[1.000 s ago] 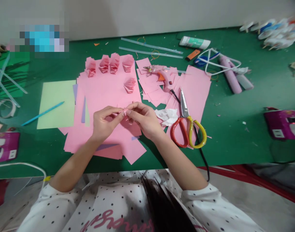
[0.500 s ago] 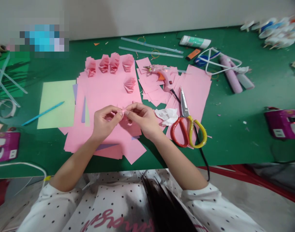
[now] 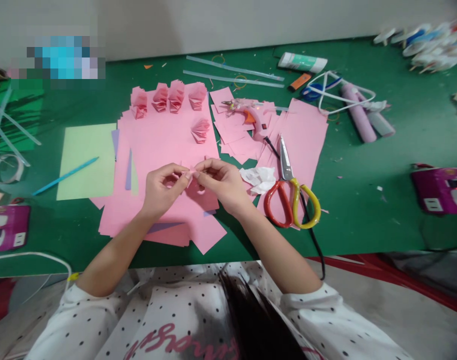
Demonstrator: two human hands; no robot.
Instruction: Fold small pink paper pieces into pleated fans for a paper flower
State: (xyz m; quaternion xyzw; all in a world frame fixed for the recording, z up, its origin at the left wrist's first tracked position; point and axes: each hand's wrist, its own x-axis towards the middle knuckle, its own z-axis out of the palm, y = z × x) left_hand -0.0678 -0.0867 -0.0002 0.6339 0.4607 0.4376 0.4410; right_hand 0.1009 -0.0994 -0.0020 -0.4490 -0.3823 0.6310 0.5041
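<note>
Between both sets of fingertips is a small folded piece of pink paper (image 3: 191, 172), mostly hidden by the fingers. My left hand (image 3: 163, 187) pinches its left side. My right hand (image 3: 223, 185) pinches it from the right, thumb and forefinger closed. Both hands are over a stack of pink paper sheets (image 3: 164, 135). Farther back on that stack stand several pleated pink paper pieces (image 3: 176, 97), four of them aside, with one pleated piece (image 3: 200, 131) nearer my hands. A crumpled white tissue (image 3: 260, 179) lies just right of my right hand.
Scissors (image 3: 286, 165) with red and yellow handles lie to the right. Beyond them a pink glue gun (image 3: 254, 117) rests on small pink sheets, its black cord running to the table's front edge. Pale green paper (image 3: 86, 170) with a blue pencil-like stick (image 3: 69, 175) is at left.
Both hands stay in nearly the same place, still pinching the pink paper. The whole view shifts very slightly; nothing else visibly moves.
</note>
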